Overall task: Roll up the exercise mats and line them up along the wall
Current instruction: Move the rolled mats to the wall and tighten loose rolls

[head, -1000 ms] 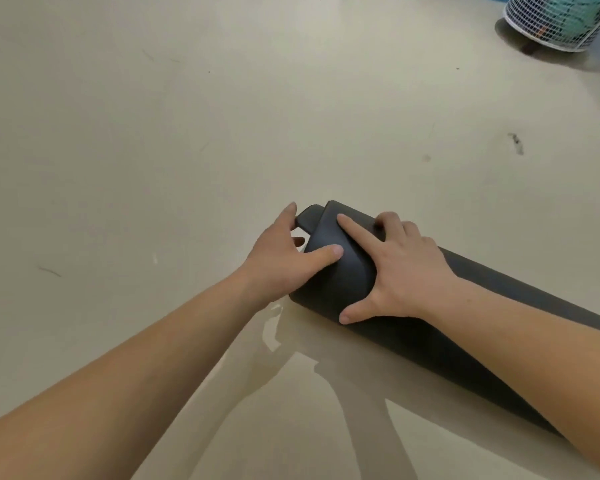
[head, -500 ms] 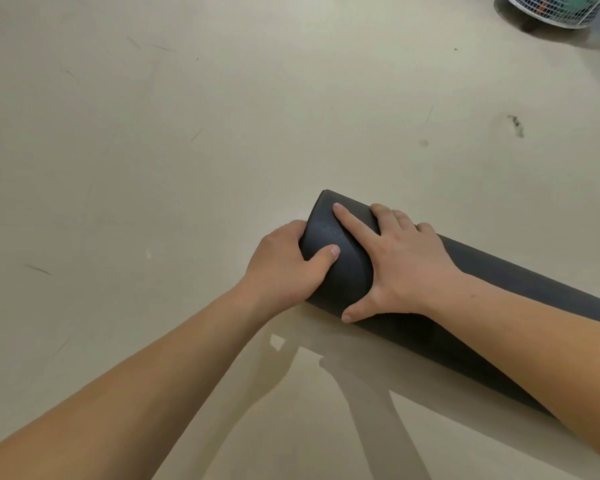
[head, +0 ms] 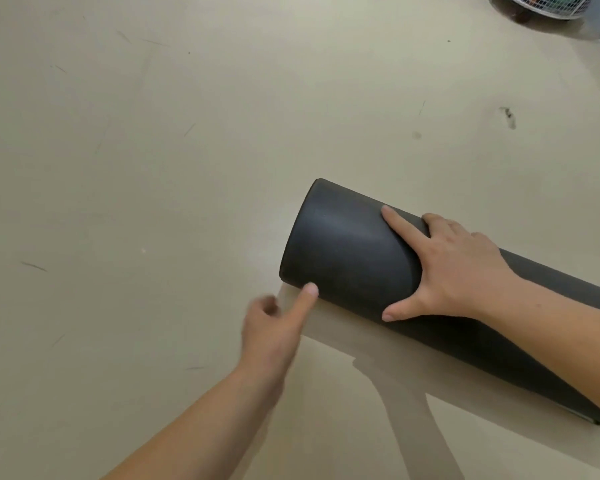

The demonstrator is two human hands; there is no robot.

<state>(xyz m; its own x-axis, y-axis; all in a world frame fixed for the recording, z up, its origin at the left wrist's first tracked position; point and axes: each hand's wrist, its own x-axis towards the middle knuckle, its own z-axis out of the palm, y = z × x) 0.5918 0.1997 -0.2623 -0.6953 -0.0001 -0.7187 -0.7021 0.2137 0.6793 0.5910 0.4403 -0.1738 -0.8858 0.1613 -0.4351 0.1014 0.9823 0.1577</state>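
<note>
Charcoal mat on a pale beige floor.

The rolled mat (head: 343,258) is a plain dark grey, nearly black, with no pattern and a faint lighter sheen along its top. The floor (head: 153,168) is a glossy cream-beige, flecked with thin dark scratch lines and one blackish smudge (head: 509,116) at the upper right of the frame. Below the mat it carries duller grey-brown shadows. In the top right corner a white wire grid (head: 551,8) shows teal behind it and perhaps a spot of orange, though the frame edge cuts it off.
</note>
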